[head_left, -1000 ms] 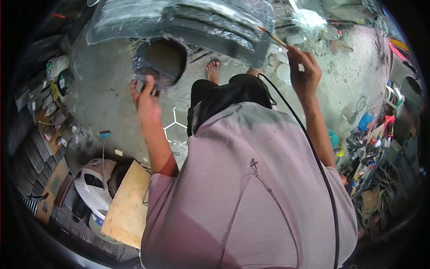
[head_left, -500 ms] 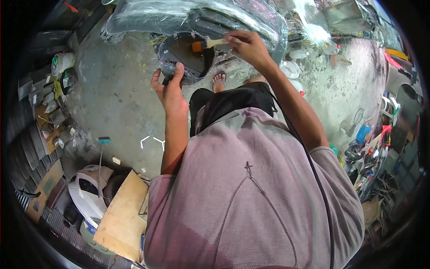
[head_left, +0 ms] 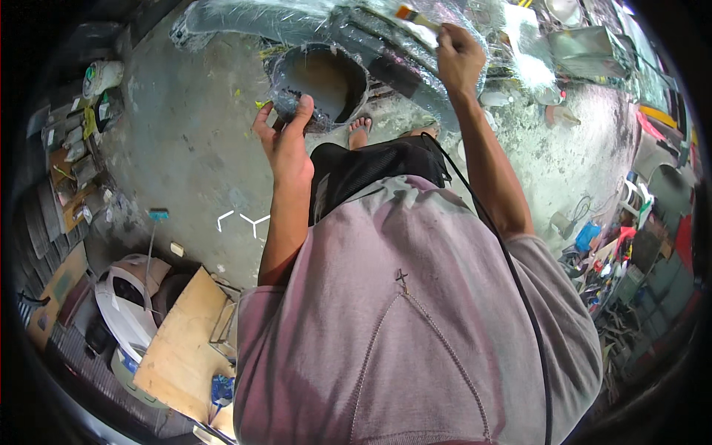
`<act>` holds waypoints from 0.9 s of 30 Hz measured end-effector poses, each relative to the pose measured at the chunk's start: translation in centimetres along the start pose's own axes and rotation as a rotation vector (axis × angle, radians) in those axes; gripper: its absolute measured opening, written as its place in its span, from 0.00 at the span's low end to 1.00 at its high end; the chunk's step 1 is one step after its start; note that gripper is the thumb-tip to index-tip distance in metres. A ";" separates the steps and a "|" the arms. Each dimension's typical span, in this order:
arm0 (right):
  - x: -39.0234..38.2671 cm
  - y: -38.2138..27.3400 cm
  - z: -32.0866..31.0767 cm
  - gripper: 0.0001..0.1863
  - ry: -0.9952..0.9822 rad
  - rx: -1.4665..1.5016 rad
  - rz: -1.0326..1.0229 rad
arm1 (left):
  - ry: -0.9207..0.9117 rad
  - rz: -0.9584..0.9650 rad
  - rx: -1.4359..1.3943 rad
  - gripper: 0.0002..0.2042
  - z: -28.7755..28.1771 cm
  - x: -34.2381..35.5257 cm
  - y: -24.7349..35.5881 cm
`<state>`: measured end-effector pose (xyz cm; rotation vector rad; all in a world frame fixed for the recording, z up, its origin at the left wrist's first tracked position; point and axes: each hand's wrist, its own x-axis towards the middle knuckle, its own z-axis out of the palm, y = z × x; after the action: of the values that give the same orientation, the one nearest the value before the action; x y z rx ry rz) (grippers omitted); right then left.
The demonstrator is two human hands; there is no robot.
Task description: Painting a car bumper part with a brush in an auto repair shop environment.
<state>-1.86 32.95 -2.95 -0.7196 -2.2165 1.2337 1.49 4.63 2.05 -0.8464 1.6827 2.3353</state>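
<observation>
My left hand [head_left: 289, 144] grips the near-left rim of a dark container [head_left: 357, 93] holding murky brown liquid, its edges crusted with glossy residue. My right hand [head_left: 460, 63] is closed on a brush [head_left: 419, 18] with an orange-and-dark head and pale handle, raised over a large grey moulded piece [head_left: 371, 52]. That piece has long ridges and is partly covered in shiny, whitish fibres. It lies just beyond the container.
A white fibrous sheet [head_left: 523, 52] and a metal box [head_left: 589, 52] are at back right. A broom [head_left: 158, 215], wooden board [head_left: 178, 337] and white curved item [head_left: 120, 304] lie at lower left. Assorted clutter [head_left: 593, 259] lines the right side, more [head_left: 78, 174] the left.
Half a second ago the brush was down in the container; now my right hand has lifted it up and right over the moulded piece. My left hand has moved rightward since a second ago.
</observation>
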 end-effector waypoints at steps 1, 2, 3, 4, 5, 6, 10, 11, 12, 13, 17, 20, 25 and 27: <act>-0.5 -0.5 -0.7 0.11 0.016 0.146 0.051 | 0.012 0.000 -0.003 0.37 0.0 0.0 -0.1; -0.4 -0.8 -0.6 0.11 0.013 0.205 0.028 | 0.006 0.007 -0.004 0.37 0.1 0.0 -0.3; -0.2 -1.3 -0.8 0.11 0.024 0.261 0.007 | -0.015 0.013 -0.001 0.37 0.2 0.1 -0.3; 0.1 -1.8 -0.4 0.11 -0.036 0.286 -0.013 | -0.017 0.014 0.001 0.37 0.2 0.0 -0.3; 0.2 -2.4 0.5 0.11 -0.097 0.312 -0.033 | -0.004 0.012 -0.005 0.37 0.2 0.0 -0.2; 0.2 -3.1 1.6 0.11 -0.116 0.377 0.007 | -0.005 0.006 -0.008 0.37 0.4 0.0 -0.2; -0.7 -1.0 2.8 0.11 -0.129 -0.025 -0.040 | -0.011 -0.012 -0.012 0.37 0.5 -0.1 -0.1; -1.3 -0.4 1.9 0.11 -0.090 -0.098 -0.085 | -0.032 -0.002 0.008 0.39 0.2 0.1 -0.4; -1.6 0.0 1.1 0.12 -0.058 -0.170 -0.133 | -0.044 0.010 0.024 0.42 -0.1 0.2 -0.7; -1.8 0.1 0.2 0.12 -0.069 -0.169 -0.135 | -0.033 0.008 0.021 0.42 0.0 0.0 -0.5; -1.3 0.7 -2.8 0.11 -0.017 0.245 -0.041 | -0.037 0.022 0.030 0.40 0.2 0.1 -0.6; -0.5 -2.3 -4.0 0.12 -0.080 0.405 0.004 | -0.032 0.023 0.064 0.43 -0.1 0.2 -0.9; 1.0 -2.0 -3.4 0.12 -0.027 0.670 0.120 | -0.007 0.016 0.048 0.39 0.2 -0.2 -0.4; 1.4 0.3 -2.3 0.11 -0.037 0.682 0.197 | -0.018 0.036 0.031 0.39 0.4 -0.1 -0.6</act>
<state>-1.28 35.40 -1.91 -0.6344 -1.5977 1.9605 1.64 5.19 1.69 -0.7937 1.7366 2.3261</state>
